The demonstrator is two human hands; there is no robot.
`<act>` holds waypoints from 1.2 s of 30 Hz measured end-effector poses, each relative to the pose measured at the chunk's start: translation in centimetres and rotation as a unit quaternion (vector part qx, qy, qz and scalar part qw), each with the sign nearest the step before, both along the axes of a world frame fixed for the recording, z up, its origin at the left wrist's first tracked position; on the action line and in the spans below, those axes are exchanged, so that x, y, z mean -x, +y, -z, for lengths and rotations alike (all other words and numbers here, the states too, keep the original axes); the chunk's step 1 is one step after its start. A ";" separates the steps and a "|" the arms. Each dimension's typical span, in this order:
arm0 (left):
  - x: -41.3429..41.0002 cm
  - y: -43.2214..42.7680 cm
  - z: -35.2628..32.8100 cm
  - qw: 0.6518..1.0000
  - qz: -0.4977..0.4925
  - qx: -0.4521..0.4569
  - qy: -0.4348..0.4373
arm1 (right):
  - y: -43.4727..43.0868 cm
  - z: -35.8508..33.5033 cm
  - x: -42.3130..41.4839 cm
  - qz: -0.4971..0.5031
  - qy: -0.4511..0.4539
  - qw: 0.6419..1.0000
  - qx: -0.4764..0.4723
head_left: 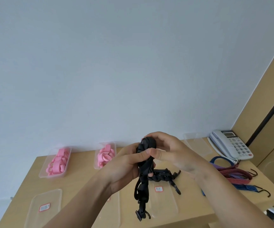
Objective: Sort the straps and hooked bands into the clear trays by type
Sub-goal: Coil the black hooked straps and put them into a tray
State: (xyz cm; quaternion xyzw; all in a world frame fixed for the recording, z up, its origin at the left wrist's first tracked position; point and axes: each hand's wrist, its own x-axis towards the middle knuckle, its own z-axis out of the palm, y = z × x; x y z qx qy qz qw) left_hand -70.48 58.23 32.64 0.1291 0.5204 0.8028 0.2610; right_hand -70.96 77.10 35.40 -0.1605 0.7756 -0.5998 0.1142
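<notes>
Both hands hold a bundle of black straps up above the table. My left hand grips its middle from the left. My right hand pinches its folded top from the right. Loose ends with buckles hang down to about the table's front. More black hooked bands lie behind, over a labelled clear tray. Two clear trays at the back, one on the left and one in the middle, hold pink straps. Red, purple and blue hooked bands lie at the right.
A labelled clear tray sits front left, another lies partly under my left arm, and a further one stands at the back right. A white desk phone is in the far right corner. The wooden table meets a pale wall.
</notes>
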 end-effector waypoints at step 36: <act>-1.2 0.0 0.1 0.979 -0.052 -0.077 -0.181 | -2.1 4.9 -2.1 0.119 0.459 0.870 -0.137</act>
